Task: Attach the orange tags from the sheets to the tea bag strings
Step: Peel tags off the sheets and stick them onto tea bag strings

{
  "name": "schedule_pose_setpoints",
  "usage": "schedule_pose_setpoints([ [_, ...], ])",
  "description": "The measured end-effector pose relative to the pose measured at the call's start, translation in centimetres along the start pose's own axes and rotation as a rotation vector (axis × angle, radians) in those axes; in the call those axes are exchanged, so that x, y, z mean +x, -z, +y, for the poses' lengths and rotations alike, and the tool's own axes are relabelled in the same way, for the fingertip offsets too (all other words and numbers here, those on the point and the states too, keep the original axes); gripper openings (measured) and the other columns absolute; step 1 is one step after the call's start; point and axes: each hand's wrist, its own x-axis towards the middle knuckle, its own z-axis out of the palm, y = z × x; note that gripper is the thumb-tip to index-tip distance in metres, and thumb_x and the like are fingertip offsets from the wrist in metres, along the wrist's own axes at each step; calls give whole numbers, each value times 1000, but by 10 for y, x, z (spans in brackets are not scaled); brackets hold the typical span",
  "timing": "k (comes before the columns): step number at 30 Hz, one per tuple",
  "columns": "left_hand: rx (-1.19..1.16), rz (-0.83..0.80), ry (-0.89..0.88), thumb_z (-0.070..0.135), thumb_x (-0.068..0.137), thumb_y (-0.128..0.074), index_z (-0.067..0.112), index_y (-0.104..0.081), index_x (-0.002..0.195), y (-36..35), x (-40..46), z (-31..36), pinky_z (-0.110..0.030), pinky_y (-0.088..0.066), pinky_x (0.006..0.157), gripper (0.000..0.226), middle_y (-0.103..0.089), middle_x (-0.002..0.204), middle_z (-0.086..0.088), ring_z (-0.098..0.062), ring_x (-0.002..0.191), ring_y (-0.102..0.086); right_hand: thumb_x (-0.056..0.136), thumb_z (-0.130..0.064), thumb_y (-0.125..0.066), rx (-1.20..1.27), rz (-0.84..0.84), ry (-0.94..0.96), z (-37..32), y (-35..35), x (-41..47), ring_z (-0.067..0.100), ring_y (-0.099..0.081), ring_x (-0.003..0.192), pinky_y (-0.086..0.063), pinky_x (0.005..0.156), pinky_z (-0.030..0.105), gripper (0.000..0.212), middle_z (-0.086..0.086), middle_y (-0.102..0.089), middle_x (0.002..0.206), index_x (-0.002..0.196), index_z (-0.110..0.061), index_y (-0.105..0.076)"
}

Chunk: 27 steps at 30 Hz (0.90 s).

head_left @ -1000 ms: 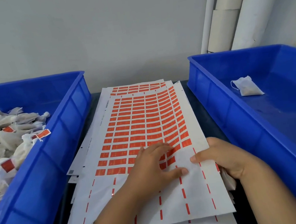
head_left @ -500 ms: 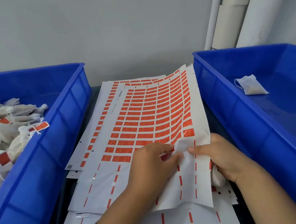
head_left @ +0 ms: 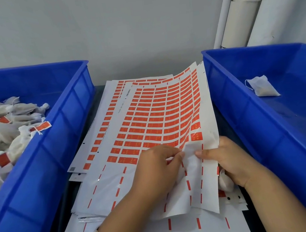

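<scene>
The top sheet of orange tags (head_left: 154,119) lies on a stack of sheets between two blue bins, and its right side is lifted and curled. My left hand (head_left: 155,168) pinches a raised fold of this sheet just below the lowest tag row. From the right edge my right hand (head_left: 232,162) grips the same sheet, thumb on top. A white tea bag (head_left: 225,183) shows under my right palm. Whether a tag is peeled off is hidden by my fingers.
The left blue bin (head_left: 56,128) holds several tea bags with orange tags (head_left: 4,133). In the right blue bin (head_left: 232,117) lies one untagged tea bag (head_left: 261,88). Used sheets (head_left: 163,231) lie below. White pipes (head_left: 241,10) stand at the back right.
The flat top sheet has been lifted and curled up on its right side. My hands have come together on a fold near the lowest tag row.
</scene>
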Motion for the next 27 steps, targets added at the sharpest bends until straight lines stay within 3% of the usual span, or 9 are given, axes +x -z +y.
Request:
schedule_pose_setpoints([
  [5,-84,-31,102,41,88,-57,36,-68,88,-1,1,1,-8,-40,55,12,-54,72,30,-4,65,-57,87,-13,-63,3,5,-5,1,1,1,16,-72,82,-57,59,23,23,-7,-75,92,104,-28,-65],
  [10,-152,-4,77,39,83,-65,47,-55,66,3,-3,6,-7,-44,53,21,-57,72,32,2,69,-59,87,-13,-63,22,4,-5,0,1,0,17,-72,82,-56,58,23,22,-5,-75,92,104,-26,-66],
  [14,-100,-4,41,37,80,-70,44,-56,67,3,-4,7,-9,-47,62,21,-56,76,30,-1,73,-59,87,-11,-63,25,8,-10,0,1,0,16,-72,81,-56,58,23,22,-5,-75,92,104,-25,-67],
  [17,-59,-12,24,37,83,-67,38,-66,81,4,-4,6,-13,-49,69,2,-54,79,30,-2,76,-57,87,-13,-64,6,11,-12,1,0,0,15,-72,81,-56,58,22,22,-6,-75,93,104,-26,-66],
  [20,-32,-30,-1,37,85,-64,31,-72,96,2,-2,3,-13,-46,72,15,-54,83,28,0,79,-55,88,-13,-64,-11,15,-13,1,0,0,15,-72,82,-56,58,22,21,-7,-75,92,103,-27,-66],
  [24,-96,-73,67,34,87,-63,35,-69,85,4,-1,4,-7,-42,58,7,-54,77,32,-4,74,-58,88,-13,-63,-23,18,-18,1,1,1,15,-72,83,-58,62,27,22,-7,-75,93,105,-27,-66],
  [27,-209,-94,132,31,87,-62,39,-62,69,5,0,5,-6,-43,49,19,-61,75,23,-9,68,-61,87,-13,-63,-30,22,-20,1,1,1,16,-72,84,-59,66,30,23,-7,-74,94,106,-26,-65],
])
